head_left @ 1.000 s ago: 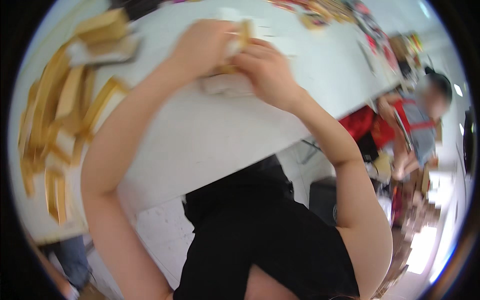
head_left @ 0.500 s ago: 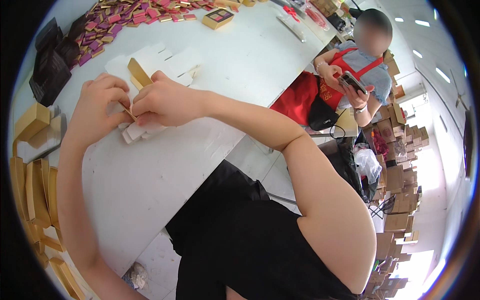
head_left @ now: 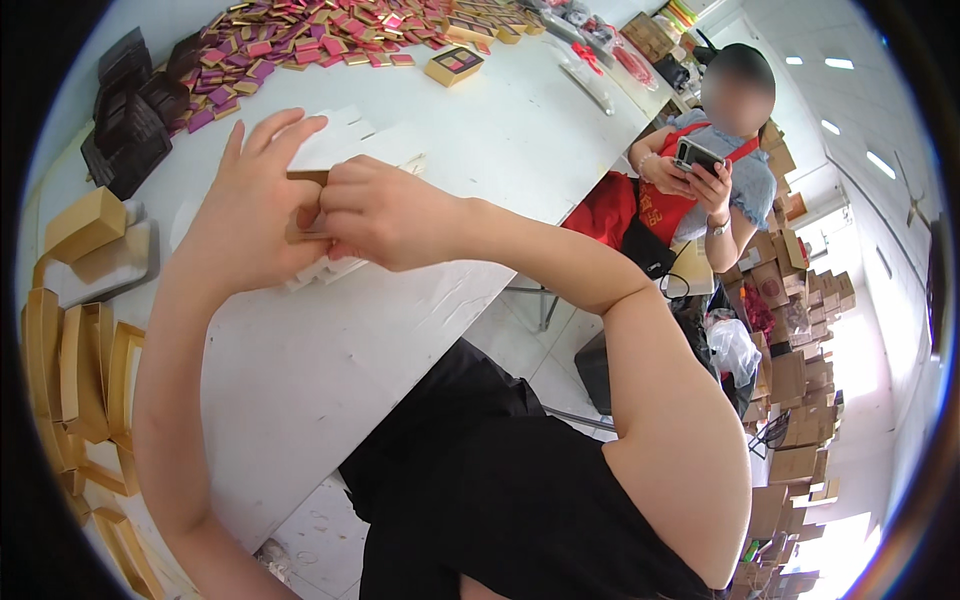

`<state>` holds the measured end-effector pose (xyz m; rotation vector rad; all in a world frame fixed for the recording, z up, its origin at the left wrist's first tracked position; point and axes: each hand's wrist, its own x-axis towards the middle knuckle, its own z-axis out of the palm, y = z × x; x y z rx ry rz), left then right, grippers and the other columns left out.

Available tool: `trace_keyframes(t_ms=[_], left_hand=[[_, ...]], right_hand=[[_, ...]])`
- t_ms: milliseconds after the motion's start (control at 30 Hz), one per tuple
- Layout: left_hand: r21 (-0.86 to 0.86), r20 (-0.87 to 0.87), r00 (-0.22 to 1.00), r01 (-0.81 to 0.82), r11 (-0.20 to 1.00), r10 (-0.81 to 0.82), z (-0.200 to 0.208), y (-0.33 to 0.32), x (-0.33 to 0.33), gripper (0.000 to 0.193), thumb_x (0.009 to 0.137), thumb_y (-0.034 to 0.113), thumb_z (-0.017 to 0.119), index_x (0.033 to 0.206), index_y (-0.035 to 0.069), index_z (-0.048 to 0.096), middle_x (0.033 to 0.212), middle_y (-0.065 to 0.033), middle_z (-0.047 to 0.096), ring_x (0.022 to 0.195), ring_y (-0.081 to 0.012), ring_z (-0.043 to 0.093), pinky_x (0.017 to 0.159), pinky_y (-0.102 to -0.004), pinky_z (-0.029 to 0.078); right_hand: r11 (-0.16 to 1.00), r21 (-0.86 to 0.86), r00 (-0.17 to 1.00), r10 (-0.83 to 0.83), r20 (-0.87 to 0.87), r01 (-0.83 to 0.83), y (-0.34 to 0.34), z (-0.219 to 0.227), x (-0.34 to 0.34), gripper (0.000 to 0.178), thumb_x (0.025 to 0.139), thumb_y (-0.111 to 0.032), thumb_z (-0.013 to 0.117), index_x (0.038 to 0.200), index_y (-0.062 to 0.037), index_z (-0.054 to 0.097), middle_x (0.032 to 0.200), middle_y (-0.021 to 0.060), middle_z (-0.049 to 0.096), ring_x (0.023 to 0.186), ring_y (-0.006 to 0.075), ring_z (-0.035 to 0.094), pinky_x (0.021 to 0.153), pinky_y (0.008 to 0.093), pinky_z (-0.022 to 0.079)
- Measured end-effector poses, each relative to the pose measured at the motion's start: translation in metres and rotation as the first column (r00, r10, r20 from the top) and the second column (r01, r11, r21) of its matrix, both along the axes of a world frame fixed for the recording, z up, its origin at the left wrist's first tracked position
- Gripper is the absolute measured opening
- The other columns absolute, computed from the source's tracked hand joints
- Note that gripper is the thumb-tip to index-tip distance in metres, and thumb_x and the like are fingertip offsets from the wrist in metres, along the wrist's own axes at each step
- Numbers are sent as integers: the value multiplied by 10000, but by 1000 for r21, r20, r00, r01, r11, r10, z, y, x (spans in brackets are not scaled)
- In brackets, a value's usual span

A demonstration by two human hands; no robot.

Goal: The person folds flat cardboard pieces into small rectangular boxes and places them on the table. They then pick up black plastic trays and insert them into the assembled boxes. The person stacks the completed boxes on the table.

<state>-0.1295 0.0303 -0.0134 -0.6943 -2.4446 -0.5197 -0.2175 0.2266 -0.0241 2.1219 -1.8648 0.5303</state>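
My left hand [head_left: 250, 215] and my right hand [head_left: 390, 215] meet over the far left of the white table [head_left: 300, 370]. Between them is a small gold cardboard box [head_left: 308, 177], mostly hidden by my fingers. The right fingers are curled closed around its right side. On its left side my left thumb presses from below, while the upper fingers stretch up and away from it. Flat white card blanks [head_left: 345, 130] lie under and behind both hands.
Beyond lie a heap of pink, purple and gold small pieces [head_left: 320, 35] and a finished-looking palette box [head_left: 454, 66]. Black plastic trays [head_left: 130, 120] stand far left; open gold boxes [head_left: 85, 370] line the left edge. A person in a red apron [head_left: 735, 150] holds a phone at right.
Both hands have moved slightly right with the gold box. My left fingers have straightened and lifted, and the gold panel that stood up behind is now mostly covered.
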Motion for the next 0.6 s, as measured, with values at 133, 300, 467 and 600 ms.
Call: trace_keyframes(t_ms=[133,300,467,600], left_hand=[[-114,194,980,-33,993,55,8,-4,-1,198,682,190,784,750,54,658,1010,-71,650,1006,-259,619,851,-443,505],[-100,79,997,0,995,8,0,-6,-4,231,690,197,793,839,65,675,863,-50,615,808,-249,632,681,-384,528],[-126,49,999,8,992,-1,-4,-2,-5,277,702,216,813,892,61,684,887,-48,627,831,-243,637,703,-375,534],[-117,147,989,23,993,-6,-1,1,-3,310,720,240,825,921,54,680,917,-52,631,852,-248,639,726,-381,535]], right_hand=[[996,-36,976,68,-209,-77,-3,8,2,159,787,-131,734,782,-36,606,824,74,535,855,257,530,850,402,465],[996,-70,953,24,-301,-47,-2,7,-4,121,804,-145,708,799,-62,620,839,53,542,868,233,531,848,377,448],[977,-199,952,15,-307,-80,-1,-5,-5,150,798,-134,700,911,-62,632,853,51,553,857,228,546,846,369,447],[973,-205,969,54,-240,-105,7,-3,-7,244,783,-142,721,989,-43,635,917,62,586,896,241,569,857,406,472]])
